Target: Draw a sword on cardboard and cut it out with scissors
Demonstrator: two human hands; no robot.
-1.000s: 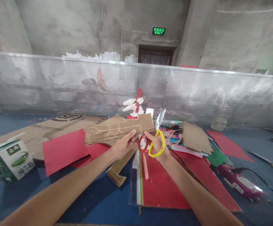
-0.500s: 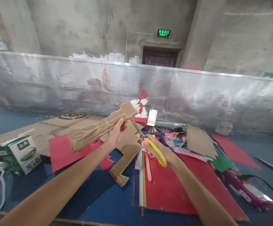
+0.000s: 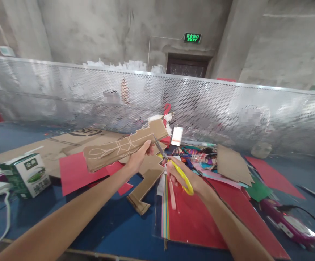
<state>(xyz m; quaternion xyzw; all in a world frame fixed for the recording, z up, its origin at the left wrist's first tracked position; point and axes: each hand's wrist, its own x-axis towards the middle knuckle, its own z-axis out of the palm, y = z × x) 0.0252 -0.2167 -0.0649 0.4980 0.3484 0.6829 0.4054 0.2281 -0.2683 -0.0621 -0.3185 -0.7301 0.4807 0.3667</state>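
My left hand (image 3: 142,154) grips the lower edge of a brown cardboard piece (image 3: 125,143) with pale outlines drawn on it and a stepped upper edge. The piece is held tilted above the table, its right end higher. In my right hand (image 3: 177,172) are scissors (image 3: 183,177) with yellow handles. Their blades point up and left and meet the cardboard's lower edge just right of my left fingers. Beneath my hands lies another cut cardboard shape (image 3: 149,174), partly covered by the held piece.
Red paper sheets (image 3: 195,217) lie front right, with a purple device (image 3: 290,221) beyond them. A green-and-white carton (image 3: 27,175) stands at left. Several packaged craft items (image 3: 198,156) and a cardboard sheet (image 3: 232,165) lie further back, before a perforated metal screen (image 3: 214,105).
The cardboard piece has turned so its drawn face shows more fully, and my left hand has shifted slightly right and up with it. The view has moved a little.
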